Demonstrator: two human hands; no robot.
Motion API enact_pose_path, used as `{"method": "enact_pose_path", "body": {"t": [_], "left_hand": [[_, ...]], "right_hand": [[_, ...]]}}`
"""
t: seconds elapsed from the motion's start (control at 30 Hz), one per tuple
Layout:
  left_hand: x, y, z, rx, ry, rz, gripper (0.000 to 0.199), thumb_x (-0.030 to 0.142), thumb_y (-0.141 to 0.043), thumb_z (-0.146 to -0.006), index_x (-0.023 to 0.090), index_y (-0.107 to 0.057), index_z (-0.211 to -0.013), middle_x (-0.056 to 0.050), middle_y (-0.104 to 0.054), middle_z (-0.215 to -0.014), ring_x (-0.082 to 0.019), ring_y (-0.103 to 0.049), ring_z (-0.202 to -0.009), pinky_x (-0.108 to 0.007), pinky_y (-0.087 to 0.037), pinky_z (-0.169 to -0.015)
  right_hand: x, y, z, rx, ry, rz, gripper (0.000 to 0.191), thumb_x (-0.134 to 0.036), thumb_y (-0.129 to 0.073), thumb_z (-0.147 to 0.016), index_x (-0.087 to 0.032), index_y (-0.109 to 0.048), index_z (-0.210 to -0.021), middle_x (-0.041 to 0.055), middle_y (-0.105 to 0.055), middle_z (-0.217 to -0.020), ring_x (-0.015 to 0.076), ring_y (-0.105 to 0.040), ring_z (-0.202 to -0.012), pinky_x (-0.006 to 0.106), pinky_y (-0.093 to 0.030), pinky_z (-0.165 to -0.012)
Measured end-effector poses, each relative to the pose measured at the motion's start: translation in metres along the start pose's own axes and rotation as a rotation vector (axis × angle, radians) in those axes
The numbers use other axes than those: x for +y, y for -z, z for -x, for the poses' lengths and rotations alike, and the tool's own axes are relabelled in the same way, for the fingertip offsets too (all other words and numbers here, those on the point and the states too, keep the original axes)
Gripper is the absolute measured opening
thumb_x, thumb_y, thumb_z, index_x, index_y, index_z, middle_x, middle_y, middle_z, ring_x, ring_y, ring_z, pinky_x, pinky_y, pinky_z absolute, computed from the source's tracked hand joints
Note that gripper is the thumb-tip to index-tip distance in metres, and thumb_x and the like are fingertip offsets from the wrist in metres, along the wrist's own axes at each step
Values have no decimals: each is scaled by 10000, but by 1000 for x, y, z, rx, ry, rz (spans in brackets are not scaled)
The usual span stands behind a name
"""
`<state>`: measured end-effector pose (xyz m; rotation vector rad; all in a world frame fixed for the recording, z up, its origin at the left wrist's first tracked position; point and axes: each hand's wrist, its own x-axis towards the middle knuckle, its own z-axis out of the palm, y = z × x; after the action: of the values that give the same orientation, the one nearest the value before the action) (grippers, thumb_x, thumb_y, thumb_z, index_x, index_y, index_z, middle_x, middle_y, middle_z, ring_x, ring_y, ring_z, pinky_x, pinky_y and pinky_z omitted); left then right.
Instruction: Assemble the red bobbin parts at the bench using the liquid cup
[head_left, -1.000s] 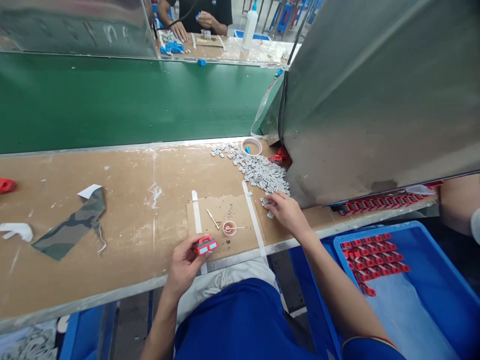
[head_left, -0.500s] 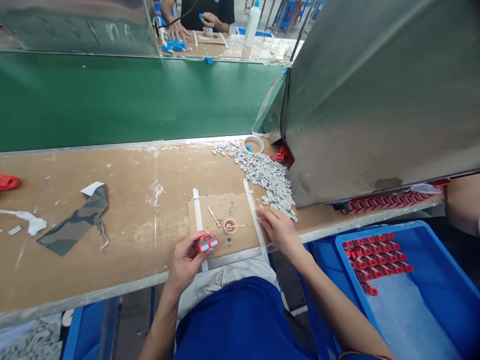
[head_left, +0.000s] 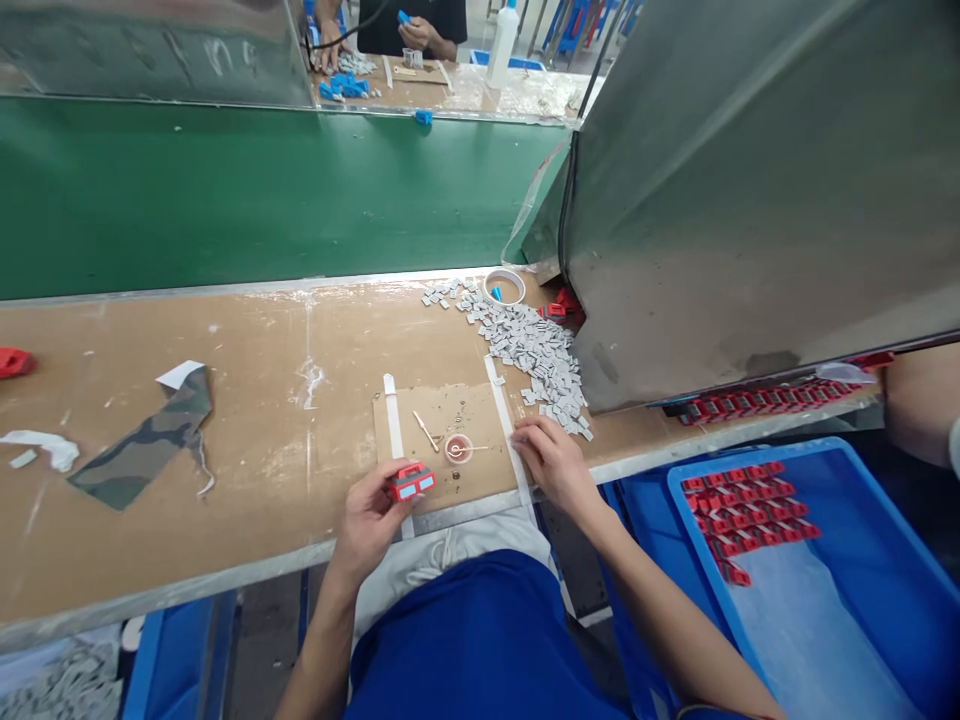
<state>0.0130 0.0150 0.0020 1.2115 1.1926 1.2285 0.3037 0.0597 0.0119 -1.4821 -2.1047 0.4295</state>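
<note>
My left hand (head_left: 369, 520) is closed round a red toy vehicle part (head_left: 411, 482) with grey trim and pale window-like panels, held just above the bench's front edge. My right hand (head_left: 553, 462) hovers or rests by the right white tape strip, its thumb and fingers pinched together. Whatever is between those fingertips is too small to make out. Between the hands lies a cardboard sheet (head_left: 405, 410) taped at both sides. On it stand a small clear cup (head_left: 459, 449) of reddish liquid with a thin stick in it, and another small stick (head_left: 426, 430).
Grey flat pieces (head_left: 536, 345) are heaped behind my right hand, beside a tape roll (head_left: 504, 287). A metal panel (head_left: 750, 200) rises at right. A blue tray (head_left: 862, 520) holds rows of red parts. Camouflage cloth (head_left: 150, 440) lies left. Beyond the green belt (head_left: 262, 200), a co-worker handles blue parts.
Both my hands keep nearly the same place and hold. The co-worker's hand across the belt has drawn left, uncovering some grey pieces. The blue piece on the belt's far edge sits slightly further right.
</note>
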Motion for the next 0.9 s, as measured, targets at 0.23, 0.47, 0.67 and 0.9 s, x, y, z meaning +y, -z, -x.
{"method": "enact_pose_path", "body": {"t": [0.23, 0.47, 0.67, 0.9], "left_hand": [[5, 2, -2, -21, -63, -31, 354, 178, -777, -817, 232, -794, -1167, -103, -769, -1105, -215, -750, -989, -273, -621, -823], [4, 4, -1, -34, -35, -47, 380, 235, -791, -835, 237, -781, -1214, -93, -774, -1024, -193, -737, -882, -262, -604, -763], [2, 4, 2, -64, 45, 23, 375, 252, -805, -822, 198, -771, -1192, -97, -794, -1024, -204, -759, -879, -271, -614, -772], [1, 2, 4, -55, 141, 244, 320, 280, -858, -796, 179, -708, -1059, -82, -804, -942, -187, -772, -827, -240, -617, -714]], "right_hand": [[1, 19, 0, -126, 1, -23, 202, -204, -520, -1026, -206, -718, -981, 65, -644, -884, 205, -650, -812, 303, -510, -715], [-8, 2, -20, -232, -24, 48, 206, -90, -518, -944, -193, -677, -1025, 93, -691, -985, 242, -665, -890, 339, -514, -763], [-8, -17, -20, -121, -213, -245, 54, -252, -668, -920, -200, -673, -933, 50, -723, -830, 200, -661, -705, 315, -520, -666], [-15, -2, -9, -10, -250, -457, 232, -411, -656, -952, -208, -664, -838, 79, -719, -918, 209, -677, -811, 310, -533, -689]]}}
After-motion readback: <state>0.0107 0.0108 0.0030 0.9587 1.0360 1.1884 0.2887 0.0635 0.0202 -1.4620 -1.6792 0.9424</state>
